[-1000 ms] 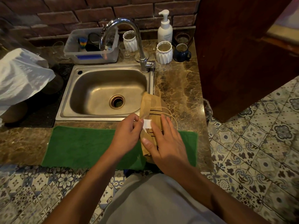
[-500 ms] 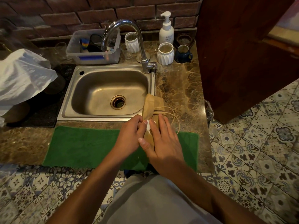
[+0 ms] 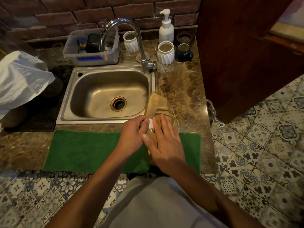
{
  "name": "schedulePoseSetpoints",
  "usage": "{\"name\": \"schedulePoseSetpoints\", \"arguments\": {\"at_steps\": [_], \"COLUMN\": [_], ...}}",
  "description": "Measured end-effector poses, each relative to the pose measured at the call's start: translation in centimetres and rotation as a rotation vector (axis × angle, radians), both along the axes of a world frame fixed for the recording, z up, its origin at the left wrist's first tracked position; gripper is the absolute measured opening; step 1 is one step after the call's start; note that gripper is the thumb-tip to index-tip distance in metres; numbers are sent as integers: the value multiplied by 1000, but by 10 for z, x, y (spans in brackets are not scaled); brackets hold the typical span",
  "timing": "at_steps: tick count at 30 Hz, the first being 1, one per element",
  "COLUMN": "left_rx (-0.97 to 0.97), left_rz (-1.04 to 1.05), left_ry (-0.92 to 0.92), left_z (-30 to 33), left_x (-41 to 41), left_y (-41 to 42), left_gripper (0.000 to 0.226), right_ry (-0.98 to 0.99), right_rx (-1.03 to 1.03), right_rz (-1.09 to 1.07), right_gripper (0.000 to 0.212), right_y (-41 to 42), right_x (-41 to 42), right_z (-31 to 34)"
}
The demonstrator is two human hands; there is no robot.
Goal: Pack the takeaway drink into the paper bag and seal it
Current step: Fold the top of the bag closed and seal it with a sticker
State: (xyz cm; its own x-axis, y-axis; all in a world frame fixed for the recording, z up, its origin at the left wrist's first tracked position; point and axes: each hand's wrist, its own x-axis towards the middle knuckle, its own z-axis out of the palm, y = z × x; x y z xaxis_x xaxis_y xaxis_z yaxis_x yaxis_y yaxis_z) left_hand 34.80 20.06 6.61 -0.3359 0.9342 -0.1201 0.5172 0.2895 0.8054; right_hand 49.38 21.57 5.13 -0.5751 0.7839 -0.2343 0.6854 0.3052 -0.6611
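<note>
Marble counter with a steel sink set in it, faucet arcing over the basin. Green mat along the near counter edge. Paper bag stands on the mat's right part, just beside the sink's right rim, top folded over, string handles drooping to the right. Right hand lies flat and open against the bag's folded front, fingers spread, thumb on the near side. Left hand is curled, fingertips pinching a small white sticker at the fold. Drink itself not visible. Soap pump bottle at the back wall.
</note>
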Motion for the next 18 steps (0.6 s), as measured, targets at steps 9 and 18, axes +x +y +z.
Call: {"name": "schedulePoseSetpoints", "arguments": {"at_steps": [9, 18], "left_rx": [-10, -45], "left_rz": [6, 124], "left_ry": [28, 69], "left_z": [-3, 7], "left_x": [-4, -13], "left_y": [-4, -10], "left_gripper": [24, 17], "right_ry": [-62, 222], "right_rx": [8, 123], "right_rz": [34, -80], "right_gripper": [100, 57], "right_y": [5, 11], "right_x": [-1, 19], "right_z": [5, 43]}}
